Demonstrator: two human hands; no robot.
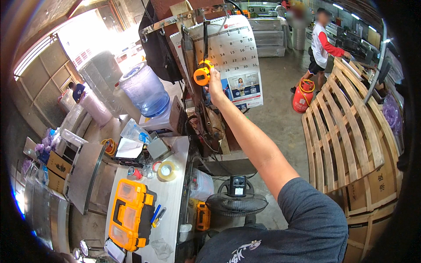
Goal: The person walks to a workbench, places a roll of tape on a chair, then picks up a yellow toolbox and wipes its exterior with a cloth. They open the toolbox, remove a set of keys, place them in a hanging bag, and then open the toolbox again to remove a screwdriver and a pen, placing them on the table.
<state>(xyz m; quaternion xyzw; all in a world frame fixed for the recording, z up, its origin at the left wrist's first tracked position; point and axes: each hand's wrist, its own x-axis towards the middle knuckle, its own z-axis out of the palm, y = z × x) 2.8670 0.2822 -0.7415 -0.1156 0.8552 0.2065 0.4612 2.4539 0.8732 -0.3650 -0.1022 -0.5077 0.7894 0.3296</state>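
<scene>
My right arm reaches up and forward, and my right hand (215,87) is closed around the side of an orange and black tape measure (202,75). The tape measure's dark strap runs up to a hook on the rail above. Directly behind it hangs a paper calendar (239,52), partly covered by my hand. A worn brown tool pouch or strap (188,57) hangs close on the left, its exact kind unclear. My left hand is out of sight.
Below left, a table (173,215) bears an orange toolbox (129,215), a tape roll (166,171) and pens. A large water bottle (144,90) stands behind. A black fan (237,204) sits beneath my arm. Rightward are wooden pallets (342,127), a red gas cylinder (303,96) and a walking person (322,44).
</scene>
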